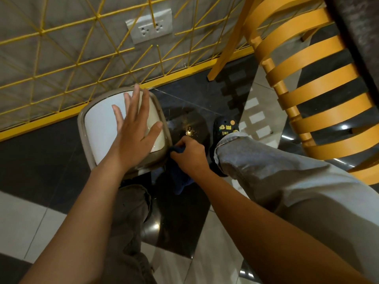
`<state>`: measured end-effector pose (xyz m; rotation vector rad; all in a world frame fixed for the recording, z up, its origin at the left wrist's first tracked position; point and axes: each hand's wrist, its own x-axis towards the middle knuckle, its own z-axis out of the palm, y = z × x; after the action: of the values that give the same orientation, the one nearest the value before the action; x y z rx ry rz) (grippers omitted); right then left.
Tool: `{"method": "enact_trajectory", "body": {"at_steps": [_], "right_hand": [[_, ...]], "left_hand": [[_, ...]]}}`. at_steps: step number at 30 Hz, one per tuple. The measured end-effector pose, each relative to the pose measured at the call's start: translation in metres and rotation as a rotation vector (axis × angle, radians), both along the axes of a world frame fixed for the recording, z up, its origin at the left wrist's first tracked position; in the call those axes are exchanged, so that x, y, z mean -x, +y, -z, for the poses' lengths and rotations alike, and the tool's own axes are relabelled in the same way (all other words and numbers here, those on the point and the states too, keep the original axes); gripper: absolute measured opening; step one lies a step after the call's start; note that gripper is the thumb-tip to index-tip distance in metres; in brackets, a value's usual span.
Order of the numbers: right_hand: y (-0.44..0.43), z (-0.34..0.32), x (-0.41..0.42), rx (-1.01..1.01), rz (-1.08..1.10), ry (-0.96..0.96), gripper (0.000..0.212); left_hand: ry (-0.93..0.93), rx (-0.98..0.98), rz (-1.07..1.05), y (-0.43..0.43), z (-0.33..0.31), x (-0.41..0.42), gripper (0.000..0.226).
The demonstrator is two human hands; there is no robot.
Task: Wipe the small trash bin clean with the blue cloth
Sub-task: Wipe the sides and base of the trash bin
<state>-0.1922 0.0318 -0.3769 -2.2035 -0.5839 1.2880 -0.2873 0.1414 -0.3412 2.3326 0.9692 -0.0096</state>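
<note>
The small trash bin (pixel 98 128) stands on the dark floor by the wall; it has a white lid inside a beige rim. My left hand (pixel 136 128) lies flat on the lid with its fingers spread. My right hand (pixel 187 154) grips the dark blue cloth (pixel 180 177) and holds it against the bin's right side, just below the rim. Most of the cloth hangs down under that hand, and the bin's side wall is largely hidden.
A yellow wire grid (pixel 82 58) covers the grey wall behind the bin, around a double socket (pixel 150 27). An orange slatted chair (pixel 311 83) stands at the right. My right leg in grey trousers and a black shoe (pixel 224 126) is next to the bin.
</note>
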Motion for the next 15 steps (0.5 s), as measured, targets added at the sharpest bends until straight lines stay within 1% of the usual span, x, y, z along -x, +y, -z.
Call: {"method": "enact_trajectory", "body": {"at_steps": [2, 4, 7, 10, 12, 15], "right_hand": [[-0.001, 0.000, 0.005, -0.020, -0.001, 0.019, 0.016], [-0.003, 0.000, 0.007, -0.025, -0.013, 0.051, 0.018], [-0.005, 0.000, 0.004, -0.028, 0.037, 0.102, 0.027], [-0.009, -0.001, 0.004, -0.064, 0.093, 0.146, 0.031], [-0.011, -0.002, 0.007, -0.091, 0.064, 0.125, 0.027], [-0.004, 0.004, 0.009, -0.133, -0.006, -0.023, 0.020]], "left_hand": [[-0.061, 0.005, -0.078, 0.002, -0.001, 0.001, 0.065], [-0.082, -0.053, -0.185, 0.005, 0.000, 0.003, 0.058], [0.007, -0.151, -0.308, 0.006, 0.004, 0.006, 0.055], [0.078, -0.194, -0.339, 0.003, 0.013, 0.009, 0.054], [0.096, -0.232, -0.340, 0.001, 0.016, 0.008, 0.054], [0.102, -0.250, -0.350, -0.001, 0.017, 0.007, 0.054]]}}
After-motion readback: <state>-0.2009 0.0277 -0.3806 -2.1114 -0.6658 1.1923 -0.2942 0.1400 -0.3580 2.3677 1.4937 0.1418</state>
